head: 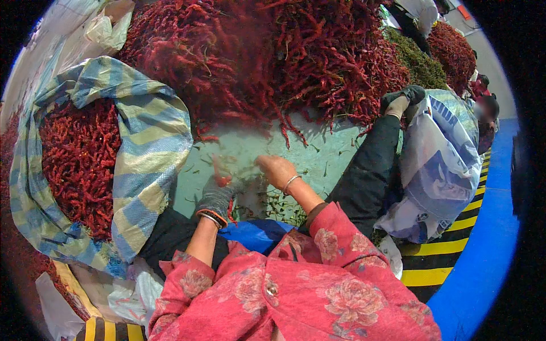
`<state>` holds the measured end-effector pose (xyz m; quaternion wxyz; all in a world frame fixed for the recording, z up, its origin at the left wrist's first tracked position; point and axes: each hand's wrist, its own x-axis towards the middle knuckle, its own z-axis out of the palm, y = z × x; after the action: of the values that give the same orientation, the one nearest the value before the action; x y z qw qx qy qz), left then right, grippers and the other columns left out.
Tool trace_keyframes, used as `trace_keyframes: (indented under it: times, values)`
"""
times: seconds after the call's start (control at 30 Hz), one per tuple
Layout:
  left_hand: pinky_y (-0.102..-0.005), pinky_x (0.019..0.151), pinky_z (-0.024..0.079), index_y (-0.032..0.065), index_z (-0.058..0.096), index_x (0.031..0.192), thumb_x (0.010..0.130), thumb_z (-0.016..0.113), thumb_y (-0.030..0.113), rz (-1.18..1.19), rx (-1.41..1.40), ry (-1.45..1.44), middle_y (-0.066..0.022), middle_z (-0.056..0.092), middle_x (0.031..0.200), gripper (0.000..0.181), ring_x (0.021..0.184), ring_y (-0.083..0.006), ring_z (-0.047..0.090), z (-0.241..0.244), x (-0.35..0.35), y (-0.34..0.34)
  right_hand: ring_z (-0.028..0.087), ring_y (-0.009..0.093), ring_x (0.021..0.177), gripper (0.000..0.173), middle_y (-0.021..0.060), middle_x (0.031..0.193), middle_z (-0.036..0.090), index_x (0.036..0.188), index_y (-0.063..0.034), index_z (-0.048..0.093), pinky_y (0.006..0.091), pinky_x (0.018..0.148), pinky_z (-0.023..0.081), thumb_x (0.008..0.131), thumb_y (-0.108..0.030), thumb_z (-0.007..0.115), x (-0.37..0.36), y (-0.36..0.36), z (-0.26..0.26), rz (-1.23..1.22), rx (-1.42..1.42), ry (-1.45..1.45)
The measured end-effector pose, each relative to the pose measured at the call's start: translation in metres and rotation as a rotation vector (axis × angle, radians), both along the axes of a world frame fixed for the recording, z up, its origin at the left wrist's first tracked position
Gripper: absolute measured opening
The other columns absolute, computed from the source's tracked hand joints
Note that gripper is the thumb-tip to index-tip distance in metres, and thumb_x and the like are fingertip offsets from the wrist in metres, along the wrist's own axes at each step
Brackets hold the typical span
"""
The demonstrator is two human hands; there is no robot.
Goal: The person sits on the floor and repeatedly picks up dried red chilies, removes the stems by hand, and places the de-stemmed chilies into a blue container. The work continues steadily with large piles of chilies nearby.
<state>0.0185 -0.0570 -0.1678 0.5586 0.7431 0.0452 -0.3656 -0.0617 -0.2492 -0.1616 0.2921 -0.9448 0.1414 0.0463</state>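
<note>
My left hand (216,194), in a grey knit glove with cut-short fingers, is held over the floor between my legs. It closes on a red chili pepper that is blurred by motion; another red chili hangs below the glove. My bare right hand (276,170), with a metal bangle at the wrist, is just right of it, its fingers curled towards the left; whether something is between them cannot be told. Green chili stems (283,206) lie scattered on the pale green floor beneath and between the hands. A large heap of dried red chilies (256,55) rises in front.
A blue-and-yellow checked woven sack (145,170) of red chilies stands at left. White printed sacks (443,166) stand at right beside my outstretched leg. Beyond lie a green heap (418,59) and another red heap (450,53), with people nearby. Yellow-black striped edging (431,260) curves at right.
</note>
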Motion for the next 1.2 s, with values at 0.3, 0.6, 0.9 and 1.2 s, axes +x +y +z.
trace_keyframes:
  times: [0.3, 0.6, 0.9, 1.2]
  values:
    - [-0.0306, 0.044, 0.041, 0.0074, 0.051, 0.085, 0.066, 0.071, 0.004, 0.349, -0.052, 0.133, -0.0029, 0.055, 0.067, 0.027, 0.048, -0.0161, 0.050, 0.028, 0.012, -0.004, 0.054, 0.032, 0.084, 0.018, 0.0101, 0.084, 0.059, 0.084, -0.0109, 0.056, 0.0415, 0.068, 0.046, 0.073, -0.025, 0.061, -0.036, -0.001, -0.008, 0.052, -0.029, 0.167]
    - [-0.0294, 0.053, 0.043, 0.0061, 0.052, 0.089, 0.065, 0.073, 0.010, 0.093, 0.204, -0.082, -0.0030, 0.057, 0.074, 0.032, 0.059, -0.0152, 0.052, -0.019, 0.006, 0.009, 0.053, 0.028, 0.080, 0.014, 0.0094, 0.076, 0.055, 0.079, -0.0079, 0.054, 0.0387, 0.065, 0.045, 0.066, -0.011, 0.057, 0.003, 0.069, -0.040, 0.047, -0.205, -0.087]
    - [-0.0295, 0.062, 0.044, 0.0042, 0.054, 0.090, 0.067, 0.071, 0.009, -0.041, 0.114, 0.036, -0.0035, 0.058, 0.079, 0.029, 0.067, -0.0149, 0.051, -0.018, 0.000, 0.000, 0.052, 0.032, 0.076, 0.007, 0.0116, 0.075, 0.055, 0.074, -0.0106, 0.058, 0.0412, 0.064, 0.045, 0.070, -0.016, 0.056, -0.008, 0.058, -0.005, -0.031, 0.079, -0.134]
    - [-0.0312, 0.067, 0.046, 0.0046, 0.056, 0.092, 0.068, 0.071, 0.013, 0.070, -0.207, 0.354, -0.0067, 0.060, 0.085, 0.030, 0.074, -0.0195, 0.056, -0.018, 0.002, -0.007, 0.053, 0.035, 0.077, 0.014, 0.0144, 0.076, 0.057, 0.072, -0.0055, 0.058, 0.0430, 0.069, 0.043, 0.070, -0.019, 0.057, -0.005, 0.056, 0.023, -0.131, 0.391, -0.041]
